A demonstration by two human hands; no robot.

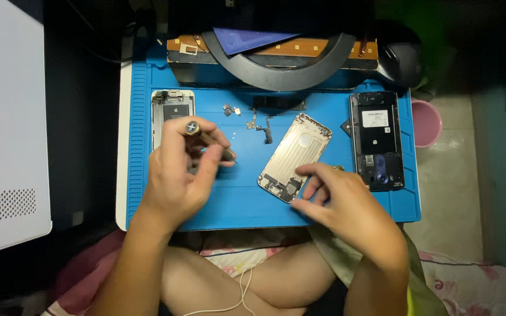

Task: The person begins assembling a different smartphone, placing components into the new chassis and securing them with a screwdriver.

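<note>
Two hands over blue mat (241, 199) | I see left hand (177, 169) pinching screwdriver (206, 137) | right hand (346, 205) spread, fingertips (303, 190) touching gold phone shell (294, 155) near edge

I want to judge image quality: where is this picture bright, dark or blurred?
Head view: the blue mat is evenly lit and sharp; the surroundings above and at left fall into deep shadow; the left hand with its screwdriver looks slightly soft; the gold phone housing shows mild sheen.

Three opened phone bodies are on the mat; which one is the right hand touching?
The gold-coloured phone shell, lying tilted mid-mat. The right hand rests on its lower end. The left one and the black frame lie untouched.
</note>
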